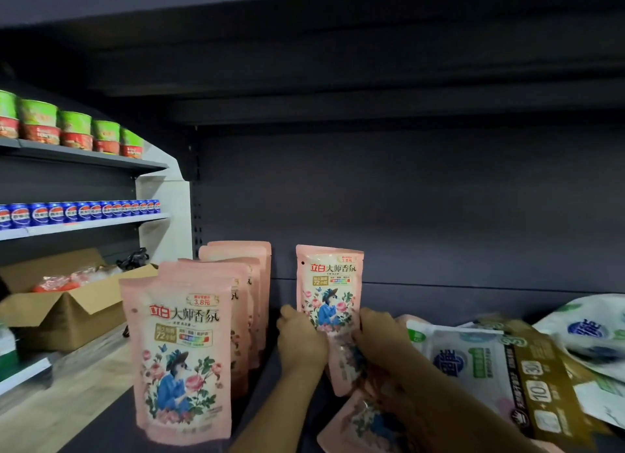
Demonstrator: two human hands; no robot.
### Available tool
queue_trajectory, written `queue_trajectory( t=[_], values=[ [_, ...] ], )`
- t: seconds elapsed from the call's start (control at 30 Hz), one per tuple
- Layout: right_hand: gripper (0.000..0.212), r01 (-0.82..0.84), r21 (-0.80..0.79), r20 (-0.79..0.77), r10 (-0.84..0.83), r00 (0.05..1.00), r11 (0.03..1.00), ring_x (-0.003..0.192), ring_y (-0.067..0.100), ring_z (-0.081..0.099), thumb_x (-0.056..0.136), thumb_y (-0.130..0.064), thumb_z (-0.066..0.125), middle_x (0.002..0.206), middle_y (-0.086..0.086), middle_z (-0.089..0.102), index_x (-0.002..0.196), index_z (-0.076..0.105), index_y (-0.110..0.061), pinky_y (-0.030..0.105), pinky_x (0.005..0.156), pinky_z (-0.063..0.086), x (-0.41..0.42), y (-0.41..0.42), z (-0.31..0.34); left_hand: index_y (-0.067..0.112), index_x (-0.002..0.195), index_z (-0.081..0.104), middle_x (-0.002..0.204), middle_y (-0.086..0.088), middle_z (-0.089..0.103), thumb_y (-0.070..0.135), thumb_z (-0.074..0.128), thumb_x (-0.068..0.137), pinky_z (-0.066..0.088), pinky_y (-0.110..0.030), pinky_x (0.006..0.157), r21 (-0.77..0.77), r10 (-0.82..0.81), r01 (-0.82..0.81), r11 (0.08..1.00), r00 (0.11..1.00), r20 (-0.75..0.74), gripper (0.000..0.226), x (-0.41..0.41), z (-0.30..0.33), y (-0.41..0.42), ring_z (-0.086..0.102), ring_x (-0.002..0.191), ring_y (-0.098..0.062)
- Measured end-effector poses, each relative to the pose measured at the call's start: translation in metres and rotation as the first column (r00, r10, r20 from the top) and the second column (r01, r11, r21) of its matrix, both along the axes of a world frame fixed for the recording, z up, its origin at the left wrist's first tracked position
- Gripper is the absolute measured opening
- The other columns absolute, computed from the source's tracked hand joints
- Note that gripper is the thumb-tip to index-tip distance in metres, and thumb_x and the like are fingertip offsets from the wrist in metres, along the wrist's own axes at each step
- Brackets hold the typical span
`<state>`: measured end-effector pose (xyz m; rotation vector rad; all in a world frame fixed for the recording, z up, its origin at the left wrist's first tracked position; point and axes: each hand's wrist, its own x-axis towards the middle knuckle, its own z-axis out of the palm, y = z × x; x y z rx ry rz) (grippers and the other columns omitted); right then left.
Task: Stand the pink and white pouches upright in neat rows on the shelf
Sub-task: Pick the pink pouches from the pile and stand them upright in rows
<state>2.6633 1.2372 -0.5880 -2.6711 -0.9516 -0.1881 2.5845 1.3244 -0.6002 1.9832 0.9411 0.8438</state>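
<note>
A pink pouch [329, 283] with a flower picture is held upright above the dark shelf [439, 303], near the middle. My left hand [301, 339] grips its lower left edge and my right hand [378, 334] grips its lower right edge. To the left, a row of several like pouches stands upright, front to back; the front pouch [181, 354] is nearest me. Another pink pouch [365, 422] lies flat under my right forearm, partly hidden.
A heap of white and gold wipe packs [514, 368] lies on the shelf at the right. At the left stand an open cardboard box [64, 310] on the floor, and a side rack with blue cans [81, 212] and green cups [74, 127].
</note>
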Motion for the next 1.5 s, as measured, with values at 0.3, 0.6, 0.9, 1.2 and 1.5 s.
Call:
queue_trajectory(
  t=[0.3, 0.6, 0.9, 1.2, 1.5],
  values=[
    [0.025, 0.016, 0.045, 0.005, -0.016, 1.000, 0.999, 0.114, 0.025, 0.057, 0.096, -0.013, 0.036, 0.123, 0.008, 0.061, 0.116, 0.052, -0.011, 0.036, 0.098, 0.041, 0.005, -0.005, 0.002, -0.001, 0.113, 0.044, 0.119, -0.018, 0.057, 0.004, 0.053, 0.088, 0.048, -0.035, 0.085, -0.045, -0.012, 0.009, 0.999, 0.998, -0.058, 0.028, 0.008, -0.001, 0.000, 0.058, 0.109, -0.032],
    [0.025, 0.053, 0.083, -0.034, -0.051, 0.998, 0.995, 0.116, 0.030, 0.055, 0.095, -0.012, 0.041, 0.124, 0.013, 0.060, 0.118, 0.050, -0.006, 0.038, 0.096, 0.043, 0.009, -0.004, 0.002, -0.002, 0.120, 0.042, 0.124, -0.019, 0.052, 0.018, 0.058, 0.088, 0.049, -0.035, 0.080, -0.049, 0.011, -0.015, 0.999, 0.997, -0.077, 0.041, 0.005, 0.000, 0.000, 0.058, 0.109, -0.032],
    [0.026, 0.141, 0.499, -0.176, -0.059, 0.983, 0.855, 0.101, 0.033, 0.059, 0.098, -0.012, 0.039, 0.120, 0.022, 0.058, 0.119, 0.046, 0.001, 0.030, 0.073, 0.042, -0.005, -0.037, 0.025, 0.009, 0.104, 0.066, 0.108, -0.007, 0.068, 0.029, 0.078, 0.070, 0.054, -0.033, 0.089, -0.284, -0.221, 0.178, 0.942, 0.967, -0.127, 0.041, -0.004, 0.013, -0.005, 0.066, 0.098, -0.023],
    [0.028, -0.023, 0.148, -0.077, 0.035, 0.996, 0.989, 0.099, 0.026, 0.056, 0.097, -0.020, 0.040, 0.120, 0.015, 0.060, 0.114, 0.055, -0.004, 0.027, 0.076, 0.039, -0.026, -0.081, 0.033, 0.003, 0.094, 0.066, 0.103, -0.008, 0.063, -0.005, 0.049, 0.085, 0.051, -0.027, 0.081, -0.138, -0.075, 0.109, 0.984, 0.970, 0.230, 0.021, -0.012, 0.041, -0.039, 0.062, 0.094, -0.024],
    [0.026, -0.076, 0.188, -0.042, 0.085, 0.995, 0.979, 0.103, 0.020, 0.057, 0.092, -0.023, 0.049, 0.121, 0.006, 0.061, 0.114, 0.061, -0.014, 0.026, 0.083, 0.043, -0.033, -0.098, 0.015, 0.013, 0.103, 0.054, 0.095, -0.003, 0.062, 0.007, 0.045, 0.094, 0.050, -0.027, 0.063, 0.241, -0.176, 0.029, 0.970, 0.766, 0.618, 0.014, -0.042, 0.084, -0.062, 0.063, 0.087, -0.022]
  ],
)
